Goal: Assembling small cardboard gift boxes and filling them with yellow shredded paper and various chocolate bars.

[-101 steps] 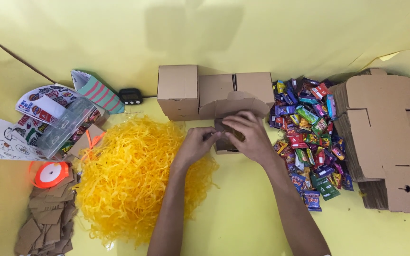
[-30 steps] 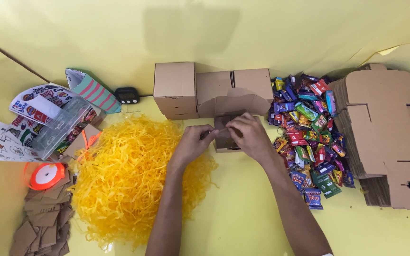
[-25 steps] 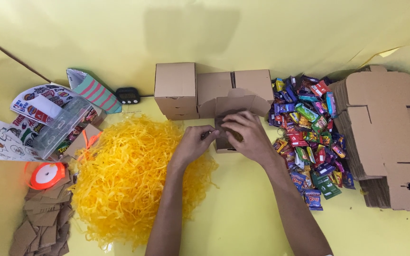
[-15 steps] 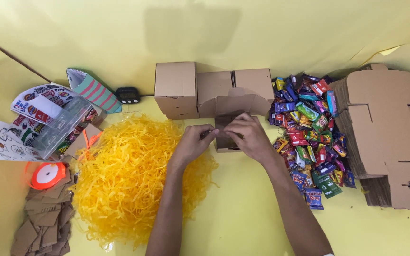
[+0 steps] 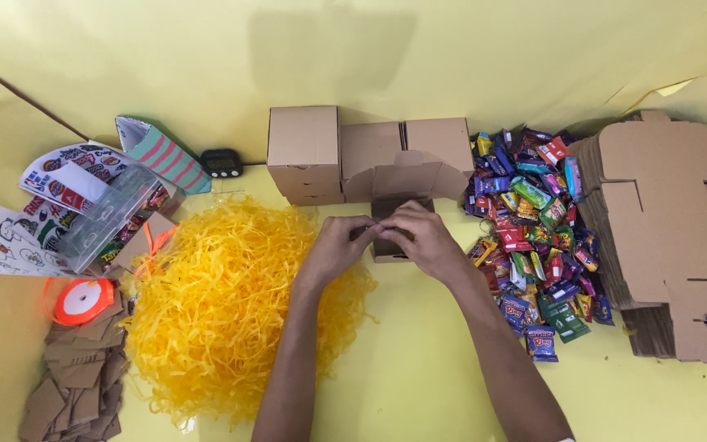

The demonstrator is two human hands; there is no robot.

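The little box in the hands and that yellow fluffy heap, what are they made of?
The little box looks like plain brown cardboard: matte, with folded flaps, like the closed boxes behind it. The yellow heap seems to be shredded paper: thin crinkled strips with a dull finish, though thin plastic cannot be ruled out.

Bright, even light falls from overhead, and the yellow backdrop (image 5: 165,57) is evenly lit. A soft, broad shadow lies on it above the closed boxes (image 5: 304,151). Focus is sharp throughout, with no glare.

Bright yellow shredded paper (image 5: 231,303) at lower left, plain brown cardboard boxes (image 5: 370,155) at top centre, multicoloured candy wrappers (image 5: 533,237) right, orange ribbon spool (image 5: 82,300) far left
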